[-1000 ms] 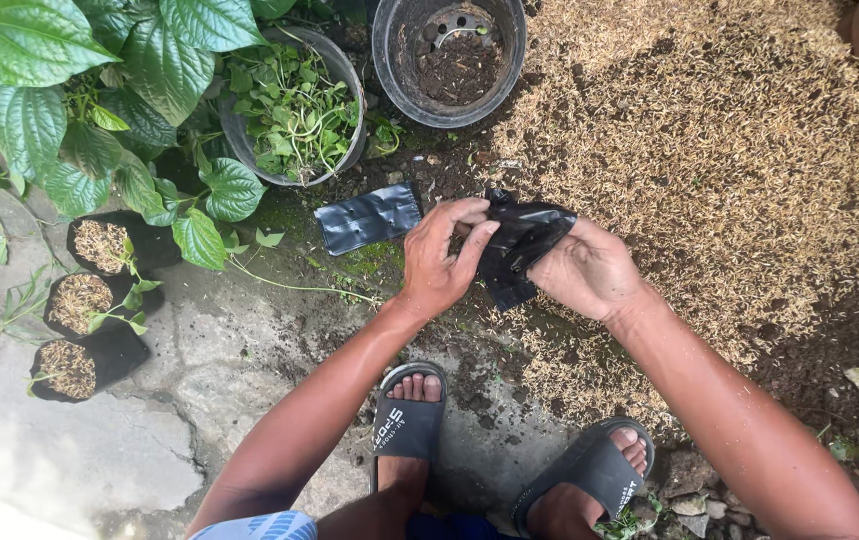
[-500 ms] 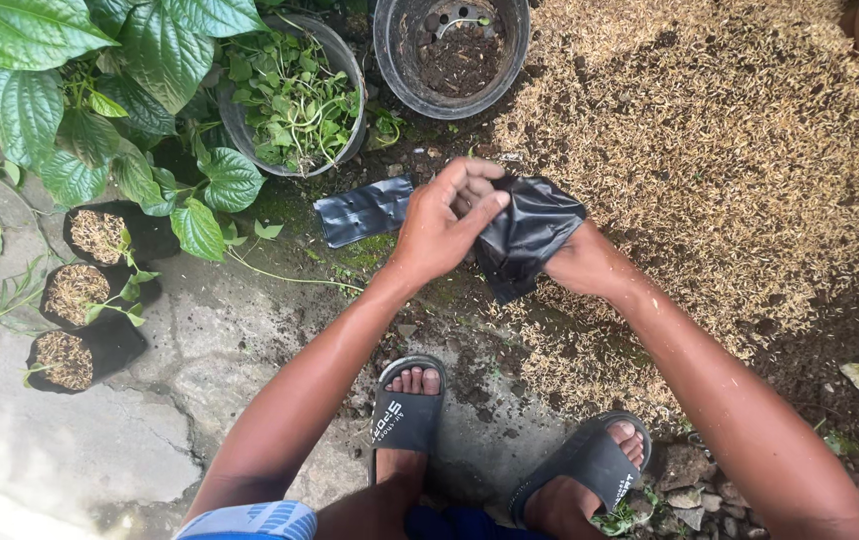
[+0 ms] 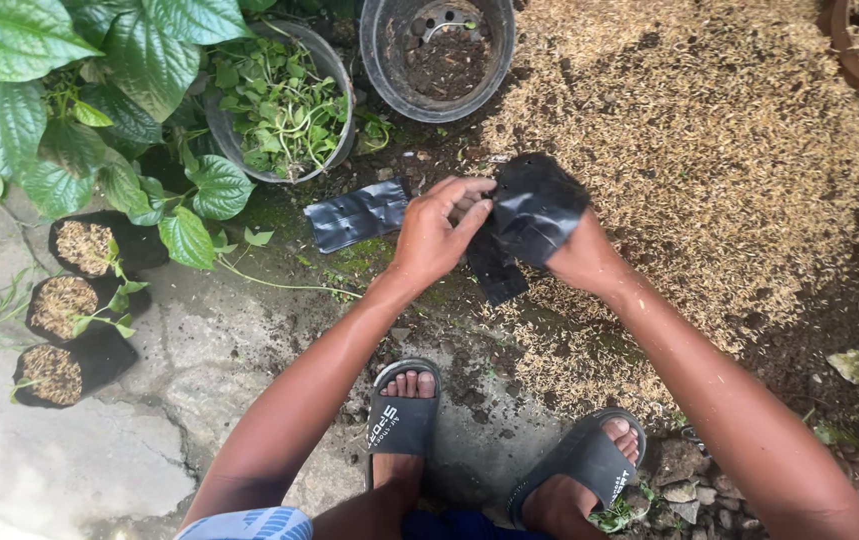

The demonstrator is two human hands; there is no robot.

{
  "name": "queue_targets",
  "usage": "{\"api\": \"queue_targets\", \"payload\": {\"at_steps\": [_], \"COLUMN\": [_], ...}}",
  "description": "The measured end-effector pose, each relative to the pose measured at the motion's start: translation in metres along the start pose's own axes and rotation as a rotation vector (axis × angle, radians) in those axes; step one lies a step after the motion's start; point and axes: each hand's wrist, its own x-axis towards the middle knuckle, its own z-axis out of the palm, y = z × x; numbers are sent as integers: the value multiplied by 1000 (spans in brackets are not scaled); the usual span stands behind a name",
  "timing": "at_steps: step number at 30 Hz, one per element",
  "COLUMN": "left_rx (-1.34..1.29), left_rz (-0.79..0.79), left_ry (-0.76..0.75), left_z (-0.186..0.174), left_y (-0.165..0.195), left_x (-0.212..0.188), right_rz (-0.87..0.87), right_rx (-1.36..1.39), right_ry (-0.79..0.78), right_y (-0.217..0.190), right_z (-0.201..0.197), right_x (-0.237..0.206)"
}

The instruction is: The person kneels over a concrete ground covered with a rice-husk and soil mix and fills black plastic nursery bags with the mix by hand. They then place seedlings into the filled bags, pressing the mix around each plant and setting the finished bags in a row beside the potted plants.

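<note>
Both hands are gripping a black plastic grow bag [image 3: 534,205] above the ground, beside a heap of rice husks [image 3: 689,130]. The left hand [image 3: 436,232] is pinching the bag's edge, fingers curled over it. The right hand [image 3: 579,260] is sitting mostly inside or behind the bag, so its fingers are hidden. Both forearms are reaching forward, wrists bent inward. Another flat black bag [image 3: 357,213] is lying just left.

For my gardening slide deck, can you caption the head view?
Both hands, left hand and right hand, open a black plastic grow bag beside a heap of rice husks.
</note>
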Motion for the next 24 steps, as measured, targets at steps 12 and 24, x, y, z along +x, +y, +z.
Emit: {"api": "queue_targets", "payload": {"at_steps": [12, 24], "left_rx": [161, -22], "left_rz": [-270, -321], "left_ry": [86, -193], "left_z": [0, 21], "left_y": [-34, -66], "left_x": [14, -1], "right_rz": [26, 38], "right_rx": [-80, -623], "right_ry": [-51, -264], "right_y": [-6, 15], "right_z": [-12, -10], "right_x": [-9, -14]}}
